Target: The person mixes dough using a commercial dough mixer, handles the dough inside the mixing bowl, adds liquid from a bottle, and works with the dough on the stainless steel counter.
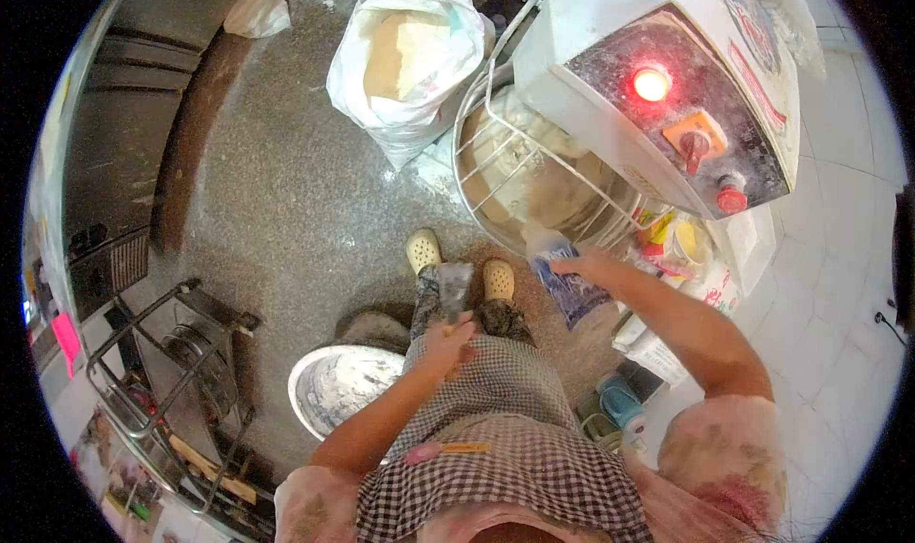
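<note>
My left hand is closed around the handle of a scraper, its flat blade pointing away from me over the floor. My right hand grips a blue-and-clear plastic bag beside the mixer bowl. The bag's whitish upper end is tilted toward the bowl's near rim; I cannot tell whether anything is coming out. Inside the bowl lies a pale, dough-like mass, partly hidden by the wire guard. Above the bowl stands the white mixer with its red light lit.
An open white sack of pale powder stands left of the bowl. Near my legs is a white tub with whitish residue. A metal rack stands at left. Packages and a blue bottle-like item are at right.
</note>
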The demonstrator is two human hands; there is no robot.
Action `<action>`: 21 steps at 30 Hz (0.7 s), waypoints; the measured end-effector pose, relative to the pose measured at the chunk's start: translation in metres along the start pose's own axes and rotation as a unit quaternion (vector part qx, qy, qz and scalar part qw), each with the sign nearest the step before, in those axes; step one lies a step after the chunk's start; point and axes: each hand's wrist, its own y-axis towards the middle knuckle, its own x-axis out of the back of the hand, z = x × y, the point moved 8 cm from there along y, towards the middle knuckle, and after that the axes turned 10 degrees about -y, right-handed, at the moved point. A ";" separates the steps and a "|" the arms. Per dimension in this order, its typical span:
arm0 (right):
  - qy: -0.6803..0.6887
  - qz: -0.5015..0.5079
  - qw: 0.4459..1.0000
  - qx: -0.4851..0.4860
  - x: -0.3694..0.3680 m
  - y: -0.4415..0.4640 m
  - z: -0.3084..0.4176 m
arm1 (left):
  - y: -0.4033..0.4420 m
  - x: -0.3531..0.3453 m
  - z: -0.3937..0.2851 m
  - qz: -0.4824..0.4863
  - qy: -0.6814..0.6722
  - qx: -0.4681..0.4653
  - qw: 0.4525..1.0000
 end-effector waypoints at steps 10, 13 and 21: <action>-0.196 -0.048 0.977 0.070 0.010 0.008 0.049 | -0.020 0.108 -0.006 -0.130 -0.071 -0.029 0.989; -0.133 -0.017 0.990 0.034 0.007 0.007 0.016 | -0.012 0.119 0.008 -0.137 -0.090 -0.028 0.986; 0.111 0.034 0.993 -0.025 -0.015 -0.001 0.008 | -0.015 0.088 -0.003 -0.087 -0.062 -0.036 0.994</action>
